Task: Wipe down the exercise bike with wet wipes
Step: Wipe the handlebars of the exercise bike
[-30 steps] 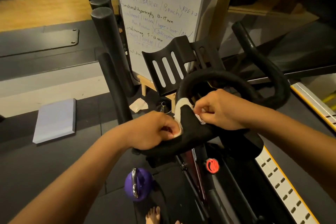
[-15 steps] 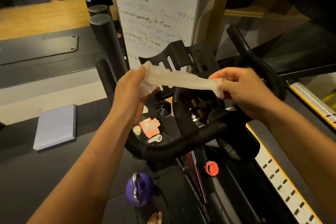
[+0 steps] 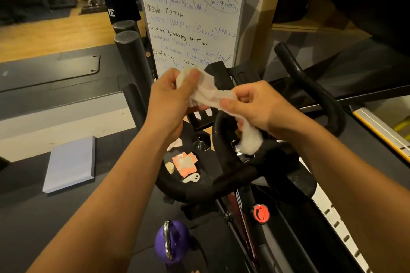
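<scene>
The person stands at the front of the exercise bike [image 3: 206,190] with both arms stretched out over its black handlebars, and the wet wipe [image 3: 209,92] is up in the air between the two hands, clear of the bike. The left hand [image 3: 170,97] has its thumb and fingers closed round one bunched end of the wipe, up near the slotted black tablet holder [image 3: 218,77]. The right hand [image 3: 255,106] pinches the wipe further along, thumb on top, and a loose crumpled tail hangs down from that hand in front of the inner loop of the handlebars. The wipe is rumpled and twisted rather than spread flat. Below the hands, seen through the handlebar loop, lies an orange wrapper [image 3: 185,163] with a couple of small pale bits beside it; whether they rest on the bike or on the floor I cannot tell. A red knob [image 3: 261,214] sits on the frame under the bars, and a purple kettlebell [image 3: 172,241] stands on the dark floor just left of the frame. Further left a grey pad [image 3: 71,164] lies flat on the floor. Behind the bike stands a whiteboard [image 3: 193,17] covered in handwritten training notes, with upright black foam rollers [image 3: 133,57] next to it.
</scene>
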Tool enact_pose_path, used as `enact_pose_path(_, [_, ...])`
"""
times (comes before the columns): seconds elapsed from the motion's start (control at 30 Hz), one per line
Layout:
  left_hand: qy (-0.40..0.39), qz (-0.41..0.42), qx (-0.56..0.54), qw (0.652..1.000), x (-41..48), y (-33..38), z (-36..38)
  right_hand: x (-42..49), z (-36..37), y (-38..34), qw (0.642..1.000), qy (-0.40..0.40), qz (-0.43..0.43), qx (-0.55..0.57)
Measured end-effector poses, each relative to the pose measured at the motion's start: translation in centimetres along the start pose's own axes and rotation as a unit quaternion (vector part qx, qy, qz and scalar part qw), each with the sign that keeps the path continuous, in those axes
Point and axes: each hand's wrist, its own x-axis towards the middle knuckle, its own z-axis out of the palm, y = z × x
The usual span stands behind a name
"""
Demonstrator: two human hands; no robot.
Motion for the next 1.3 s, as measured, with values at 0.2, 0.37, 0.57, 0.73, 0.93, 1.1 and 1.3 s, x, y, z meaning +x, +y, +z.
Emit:
enact_pose_path(0.2, [0.077,0.037,0.052,0.995,0.4,-0.9,-0.3,-0.1,0.8,-0.4,0.997,0.058,-0.001,0.059])
enact_pose_path(0.37, [-0.077,-0.053,0.163,0.982,-2.1,-3.0,1.1,1.8,0.3,-0.1,0.847,0.156,0.146,0.486])
enact_pose_path(0.57, [-0.073,-0.113,0.185,0.974,-1.3,-4.2,0.5,3.2,1.5,-0.6,0.885,0.111,0.084,0.444])
enact_pose_path(0.73, [0.039,-0.061,0.254,0.965,3.4,-5.4,-3.0,8.3,3.1,-0.1,0.993,0.111,0.021,0.030])
enact_pose_path(0.93, [0.042,-0.293,-0.067,0.953,7.9,-8.5,-4.0,17.1,7.7,2.7,0.935,0.075,0.020,-0.347])
enact_pose_path(1.1, [0.020,-0.324,-0.198,0.925,8.8,-9.3,-3.6,15.0,8.7,3.4,0.882,-0.070,0.045,-0.464])
enact_pose_path(1.3, [-0.043,-0.350,-0.190,0.916,9.0,-9.5,-4.2,15.6,4.5,1.3,0.883,-0.101,0.068,-0.454])
